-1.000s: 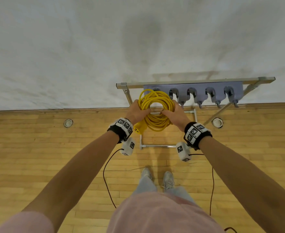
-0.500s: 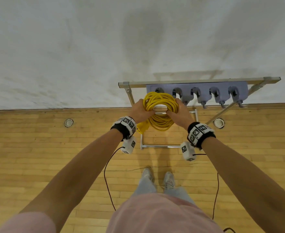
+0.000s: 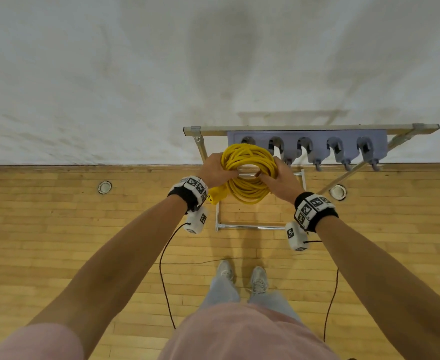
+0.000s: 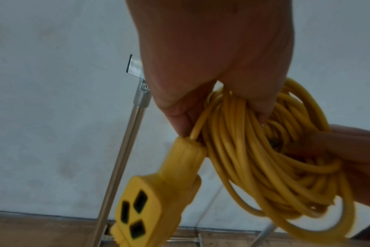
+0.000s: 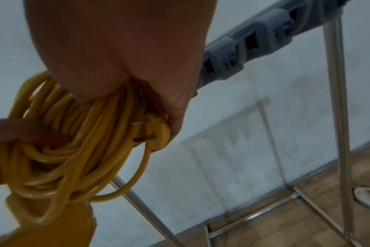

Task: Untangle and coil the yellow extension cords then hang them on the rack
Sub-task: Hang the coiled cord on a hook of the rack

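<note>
A coiled yellow extension cord (image 3: 248, 172) is held up in front of the left end of a metal rack (image 3: 309, 129) that carries a grey strip of hooks (image 3: 307, 148). My left hand (image 3: 217, 170) grips the coil's left side, fingers curled round the strands (image 4: 239, 117). The yellow socket end (image 4: 150, 207) hangs below that hand. My right hand (image 3: 281, 179) grips the coil's right side (image 5: 91, 133) and holds the pronged plug (image 5: 156, 133) against the strands. The coil's top overlaps the leftmost hook, which is mostly hidden.
The rack stands on thin metal legs (image 3: 250, 226) against a pale wall (image 3: 161, 74) on a wooden floor (image 3: 58, 229). Several other grey hooks (image 3: 338, 152) to the right hang bare. Thin black cables (image 3: 165, 276) trail from my wrist cameras. My feet (image 3: 242, 276) stand near the rack's base.
Both hands have lifted the coil a little higher and nearer to the rack's leftmost hook. The grip on the coil is the same.
</note>
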A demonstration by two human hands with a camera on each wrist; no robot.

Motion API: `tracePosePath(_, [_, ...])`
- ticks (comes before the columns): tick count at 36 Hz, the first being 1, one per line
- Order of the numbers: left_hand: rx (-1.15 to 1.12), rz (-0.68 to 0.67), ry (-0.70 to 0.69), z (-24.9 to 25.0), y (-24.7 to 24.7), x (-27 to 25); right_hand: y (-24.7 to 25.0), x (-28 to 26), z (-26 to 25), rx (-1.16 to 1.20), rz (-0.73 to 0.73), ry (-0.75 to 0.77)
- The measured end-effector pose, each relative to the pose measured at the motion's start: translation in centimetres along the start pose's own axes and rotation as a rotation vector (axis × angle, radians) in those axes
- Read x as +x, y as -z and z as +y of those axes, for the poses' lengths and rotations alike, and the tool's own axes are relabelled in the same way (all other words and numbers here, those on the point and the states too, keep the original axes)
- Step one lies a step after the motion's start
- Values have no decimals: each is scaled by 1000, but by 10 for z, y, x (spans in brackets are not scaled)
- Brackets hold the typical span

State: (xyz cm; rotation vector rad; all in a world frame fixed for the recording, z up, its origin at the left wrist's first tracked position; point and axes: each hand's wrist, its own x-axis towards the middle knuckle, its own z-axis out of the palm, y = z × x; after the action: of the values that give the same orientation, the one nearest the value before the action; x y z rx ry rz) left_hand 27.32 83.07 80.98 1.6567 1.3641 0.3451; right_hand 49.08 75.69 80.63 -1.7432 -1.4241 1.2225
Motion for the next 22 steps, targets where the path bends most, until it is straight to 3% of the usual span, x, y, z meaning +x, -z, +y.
tracePosePath(4, [37,24,-63,-4,-6,0,-2,3,2,-69,42,18])
tracePosePath(12, [62,12,-39,12,2,13,6,29,-6,-96,12,-62])
tracePosePath(22, [36,-74,18,5,15,29,5,28,-9,68,-41,-176])
